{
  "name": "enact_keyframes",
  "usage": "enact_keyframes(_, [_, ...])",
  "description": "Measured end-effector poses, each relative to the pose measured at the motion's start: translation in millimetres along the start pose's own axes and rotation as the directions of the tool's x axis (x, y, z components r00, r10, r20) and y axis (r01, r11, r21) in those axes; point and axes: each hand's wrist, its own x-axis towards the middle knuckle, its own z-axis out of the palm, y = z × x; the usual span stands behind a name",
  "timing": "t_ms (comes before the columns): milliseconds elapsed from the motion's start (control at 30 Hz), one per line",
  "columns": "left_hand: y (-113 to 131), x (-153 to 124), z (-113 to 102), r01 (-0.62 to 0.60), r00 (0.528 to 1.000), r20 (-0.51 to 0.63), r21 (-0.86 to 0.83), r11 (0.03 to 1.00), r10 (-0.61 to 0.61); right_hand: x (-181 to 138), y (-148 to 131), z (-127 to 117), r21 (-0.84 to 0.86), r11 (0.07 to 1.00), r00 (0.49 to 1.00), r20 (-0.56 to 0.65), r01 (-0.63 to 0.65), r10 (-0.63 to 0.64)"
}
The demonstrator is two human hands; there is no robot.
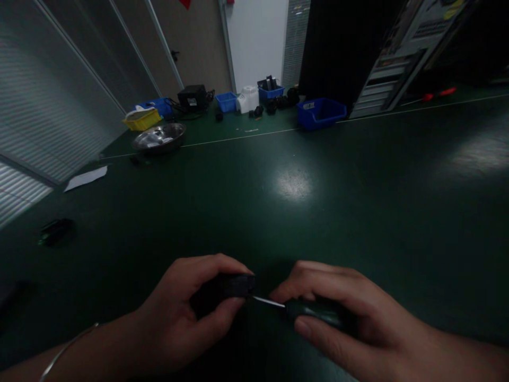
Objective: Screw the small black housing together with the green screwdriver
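Two hands low at centre, just above table [294, 223]. Left hand [186, 313] clenched on small black part [234, 285], thumb under, fingers over. Right hand [342, 313] wrapped round screwdriver [314, 310], shaft level, tip at right end of black part (contact itself in shade, cannot tell). Far side of table: bowl [159, 138], paper [86, 178], blue bin [321, 112], all well apart from hands.

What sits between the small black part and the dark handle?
In the head view, a thin metal shaft spans that gap, handle to black part.
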Motion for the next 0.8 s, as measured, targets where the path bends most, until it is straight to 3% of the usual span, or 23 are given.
enact_keyframes(367, [-5.3,-1.4,1.4,-0.063,0.998,0.009,-0.031,0.998,0.063,-2.0,-0.8,-2.0,0.001,1.0,0.999,0.028,0.016,-0.016])
enact_keyframes(800, [-2.9,-0.7,0.1,-0.134,0.991,-0.009,0.054,0.99,0.134,-2.9,1.0,0.3,0.003,1.0,1.0,0.024,0.016,-0.016])
